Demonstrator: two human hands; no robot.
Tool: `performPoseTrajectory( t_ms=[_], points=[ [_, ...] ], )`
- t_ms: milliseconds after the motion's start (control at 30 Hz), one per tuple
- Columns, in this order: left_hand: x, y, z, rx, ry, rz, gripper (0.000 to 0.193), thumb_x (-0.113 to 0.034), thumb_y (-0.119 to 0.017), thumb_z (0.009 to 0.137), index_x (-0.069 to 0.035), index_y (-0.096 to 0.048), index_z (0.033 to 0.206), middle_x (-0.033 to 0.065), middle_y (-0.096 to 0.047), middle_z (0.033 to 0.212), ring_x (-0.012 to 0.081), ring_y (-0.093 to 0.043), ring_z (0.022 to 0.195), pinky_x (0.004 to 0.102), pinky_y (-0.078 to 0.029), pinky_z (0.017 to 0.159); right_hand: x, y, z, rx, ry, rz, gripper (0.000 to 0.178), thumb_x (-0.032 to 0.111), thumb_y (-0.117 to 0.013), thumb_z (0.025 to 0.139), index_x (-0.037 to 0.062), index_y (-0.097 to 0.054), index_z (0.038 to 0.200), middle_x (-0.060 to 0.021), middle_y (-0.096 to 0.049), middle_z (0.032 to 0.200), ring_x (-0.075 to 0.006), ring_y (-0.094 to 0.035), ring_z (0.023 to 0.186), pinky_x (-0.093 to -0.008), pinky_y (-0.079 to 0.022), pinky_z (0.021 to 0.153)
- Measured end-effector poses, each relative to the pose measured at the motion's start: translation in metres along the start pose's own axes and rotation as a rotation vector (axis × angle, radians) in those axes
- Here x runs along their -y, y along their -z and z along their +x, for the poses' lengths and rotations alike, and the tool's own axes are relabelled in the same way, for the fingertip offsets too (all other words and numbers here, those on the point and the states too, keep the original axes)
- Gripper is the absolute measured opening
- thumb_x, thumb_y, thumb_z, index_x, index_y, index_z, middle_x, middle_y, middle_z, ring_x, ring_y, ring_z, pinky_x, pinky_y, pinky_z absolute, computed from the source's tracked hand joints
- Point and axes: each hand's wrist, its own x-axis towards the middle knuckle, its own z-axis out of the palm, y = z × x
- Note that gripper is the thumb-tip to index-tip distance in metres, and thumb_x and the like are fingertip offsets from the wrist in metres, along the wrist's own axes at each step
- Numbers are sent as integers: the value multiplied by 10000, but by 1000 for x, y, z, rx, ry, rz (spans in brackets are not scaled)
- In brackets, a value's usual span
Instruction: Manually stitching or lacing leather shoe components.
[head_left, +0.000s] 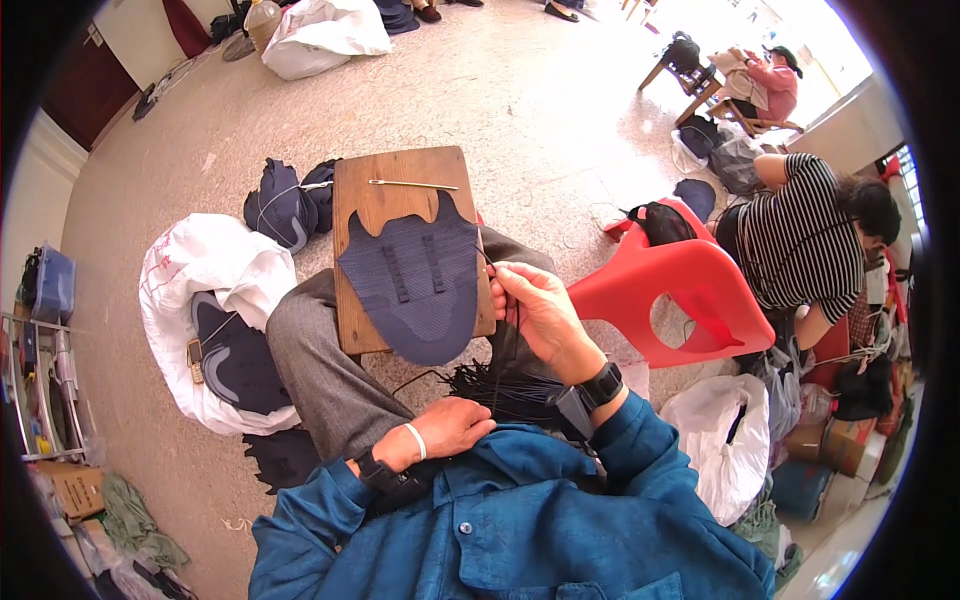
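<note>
A dark navy knitted shoe upper (420, 285) lies flat on a small wooden stool (400, 170) between my knees. Two rows of lace loops run down its middle. My right hand (535, 305) is closed in a pinch on a black shoelace (516, 325) beside the upper's right edge. Part of the lace hangs below the fingers. Low at my lap, my left hand (450, 428) is closed, its fingertips partly hidden; whether it holds a lace end does not show. A bundle of black laces (490, 385) lies just beyond it. A long metal needle (412, 184) rests at the stool's far end.
Left of me are a white sack (165, 290) with dark uppers in it and a tied bundle of uppers (283, 205). A red plastic chair (620, 280) stands at right, near a person in a striped top (800, 235). A white bag (700, 420) lies nearer.
</note>
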Motion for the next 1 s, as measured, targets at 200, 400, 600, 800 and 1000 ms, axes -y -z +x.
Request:
performPoseTrajectory(
  t_ms=[200, 400, 600, 800, 1000],
  points=[
    [0, 1, -5, 65, -44, 87, 325, -301, -584, 994, -9, -651, 866, 167, -630, 897, 376, -623, 851, 492, -481, 737, -1, 1, -1, -11, 10, 35, 205, 175, -644, 1015, 12, -679, 1133, -6, -658, 863, -69, -595, 716, -221, -504, 618],
    [0, 41, -7, -559, 311, -912, 157, -158, -582, 995, -43, -668, 1060, 53, -637, 955, 172, -644, 852, 341, -537, 785, 4, -6, -11, -11, 56, -39, 166, 190, -632, 1024, 34, -678, 1061, 31, -604, 801, -21, -493, 644, -172, -379, 524],
    [23, 87, -10, -618, -217, -1752, 291, 59, -473, 956, -19, -588, 1212, 107, -651, 1128, 225, -661, 1000, 426, -543, 986, -13, -43, -35, 14, 111, -429, 128, 146, -671, 997, 18, -668, 987, 61, -596, 776, -2, -499, 677, -174, -374, 557],
    [-13, 85, -7, -804, -244, -1669, 271, 21, -479, 1007, -30, -551, 1264, 175, -639, 1261, 330, -587, 1269, 463, -467, 1103, -51, -57, -28, 82, 268, -525, 129, 111, -654, 1005, -18, -662, 1008, 61, -589, 791, -10, -494, 727, -195, -400, 603],
    [-16, 81, -6, -824, -301, -1673, 278, -27, -523, 1027, -37, -506, 1305, 183, -616, 1323, 327, -576, 1288, 454, -461, 1112, -57, -57, -25, 55, 312, -561, 140, 105, -648, 1006, -33, -662, 990, 46, -606, 795, -14, -504, 727, -199, -414, 607]
  ],
)
